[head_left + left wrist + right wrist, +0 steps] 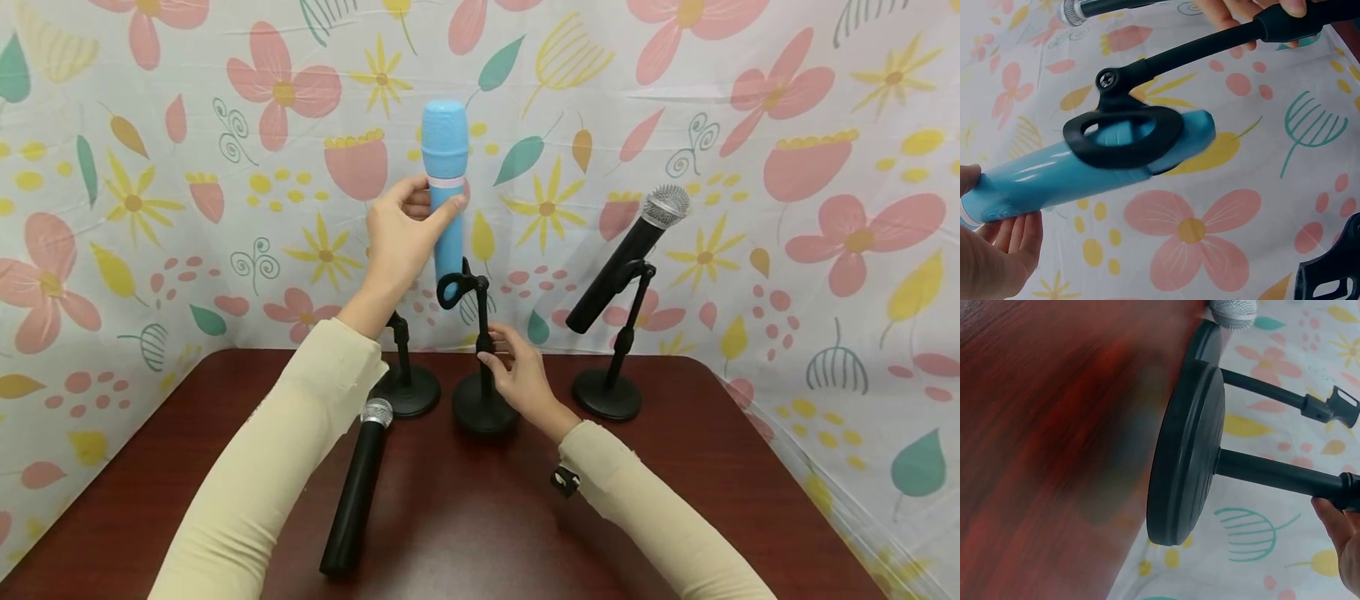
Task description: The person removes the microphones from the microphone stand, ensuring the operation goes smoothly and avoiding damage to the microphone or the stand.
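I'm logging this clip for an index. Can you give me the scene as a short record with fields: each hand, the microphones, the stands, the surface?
left hand: grips blue microphone, upright, its lower end in the clip of the middle stand
right hand: holds the middle stand at its pole
black microphone on the table: lying flat
black microphone on the right stand: tilted in its clip
right stand: upright
left stand: partly hidden by left arm
surface: dark red-brown table

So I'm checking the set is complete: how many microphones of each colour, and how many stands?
Blue microphone: 1
Black microphones: 2
Black stands: 3
Total: 6
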